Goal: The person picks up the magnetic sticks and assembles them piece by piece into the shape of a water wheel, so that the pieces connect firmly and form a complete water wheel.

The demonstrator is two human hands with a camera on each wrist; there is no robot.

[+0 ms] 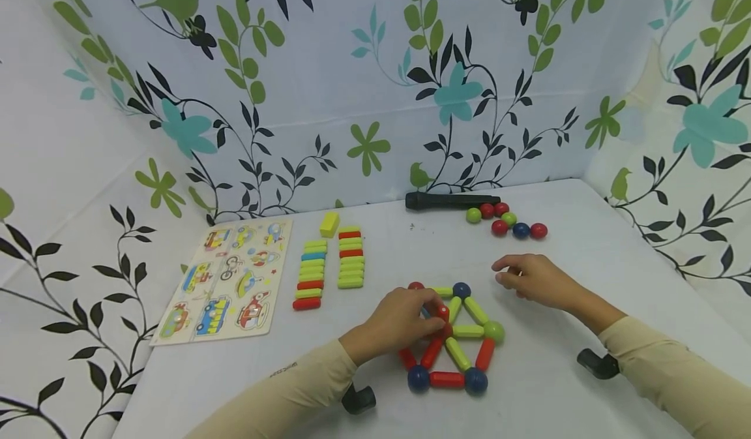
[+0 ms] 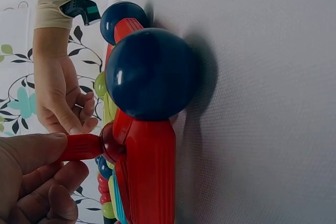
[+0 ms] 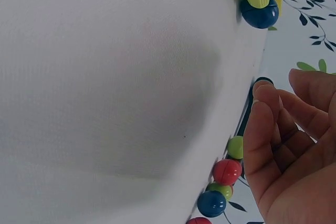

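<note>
My left hand (image 1: 399, 315) pinches a red rod (image 2: 81, 147) between thumb and fingers. The rod stands upright, its lower end at the red ball (image 2: 111, 142) in the middle of a flat frame of balls and rods. Around the rim of that frame sit a green ball (image 1: 494, 331), blue balls (image 1: 476, 381) and another red ball (image 1: 416, 286), joined by green rods (image 1: 467, 331) and red rods (image 1: 447, 379). Part of the frame's left side is hidden behind the left hand. Over the table to the right, my right hand (image 1: 536, 282) has loosely bent fingers and holds nothing.
Two columns of loose rods (image 1: 309, 274) lie left of the frame, with a yellow block (image 1: 330, 224) behind. A picture puzzle board (image 1: 225, 282) lies farther left. Several loose balls (image 1: 521, 230) and a long black stick-like object (image 1: 452, 201) are at the back.
</note>
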